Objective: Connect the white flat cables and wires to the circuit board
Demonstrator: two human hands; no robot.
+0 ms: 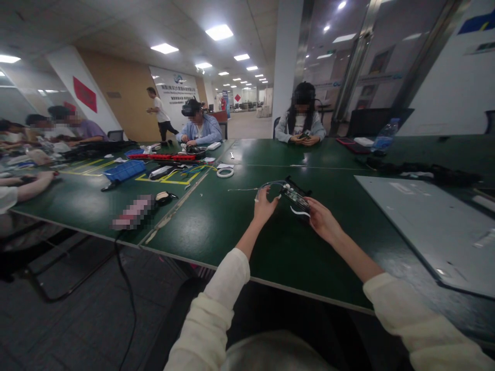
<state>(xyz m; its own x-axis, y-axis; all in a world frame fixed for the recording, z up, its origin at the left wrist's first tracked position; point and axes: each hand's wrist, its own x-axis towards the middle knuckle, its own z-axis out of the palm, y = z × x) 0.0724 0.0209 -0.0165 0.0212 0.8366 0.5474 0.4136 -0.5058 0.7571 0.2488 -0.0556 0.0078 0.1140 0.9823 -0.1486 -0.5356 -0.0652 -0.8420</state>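
My right hand (324, 220) grips the near right end of a black-framed circuit board (294, 196) with small components, tilted above the green table. A white ribbon strip (299, 212) hangs from its near side. Thin wires (270, 184) arch leftward from the far left end of the board. My left hand (264, 207) is at that end, its bent fingers around the wires and its thumb near the board's edge. The exact contact of the left fingertips is too small to make out.
A grey panel (433, 226) lies at right, a bottle (385, 135) behind it. Left are a blue tray (126, 171), a tape roll (225, 172) and a corded pixelated object (133, 212). Two people in headsets sit opposite; others sit at left and one walks behind.
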